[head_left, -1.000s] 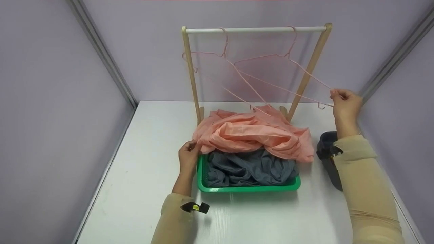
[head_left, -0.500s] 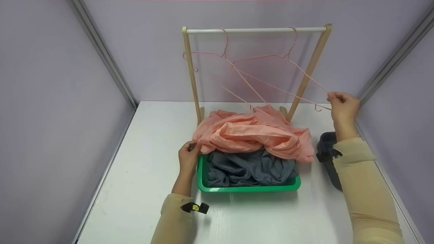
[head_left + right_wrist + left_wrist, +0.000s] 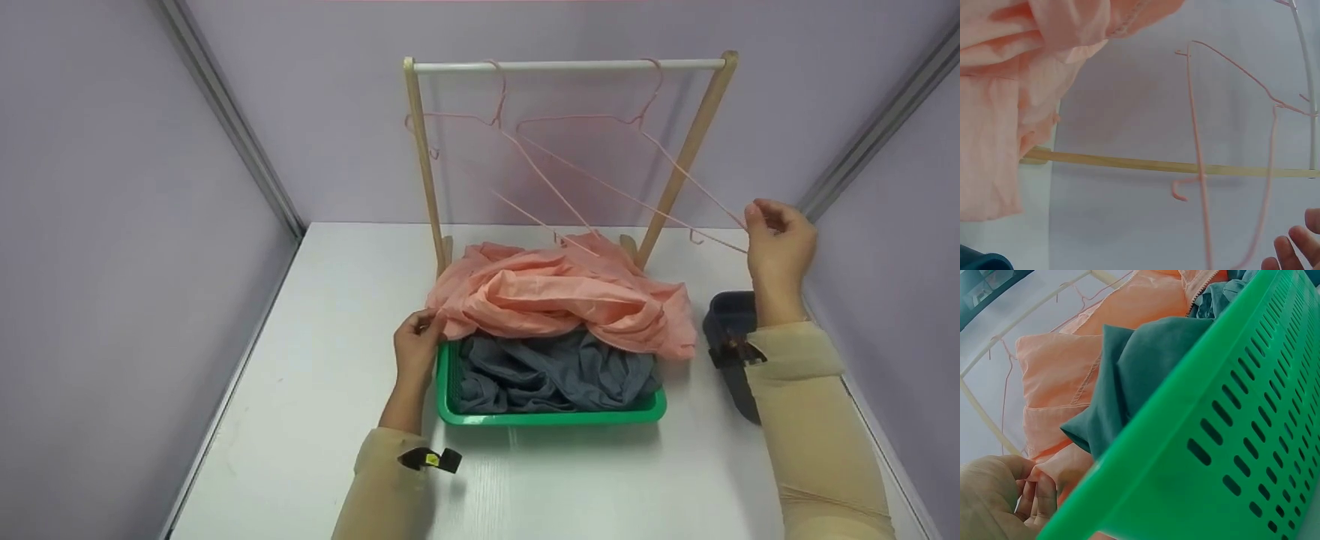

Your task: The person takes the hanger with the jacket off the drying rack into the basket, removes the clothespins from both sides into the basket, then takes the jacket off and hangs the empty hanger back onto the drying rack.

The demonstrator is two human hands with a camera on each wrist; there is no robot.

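Since the earlier frame, only the right hand has shifted, drawing its hanger's end farther right. Left hand (image 3: 417,346) fingers pinch the pink garment (image 3: 559,294) at the green basket (image 3: 551,415) rim. Right hand (image 3: 780,241) fingers pinch the pink hanger (image 3: 637,199), which slants from the rack bar (image 3: 562,66) down to it.

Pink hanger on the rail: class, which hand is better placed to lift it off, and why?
The right hand. It already pinches the pink hanger at its outer corner, while the left hand is lower down, gripping the pink cloth at the green basket.
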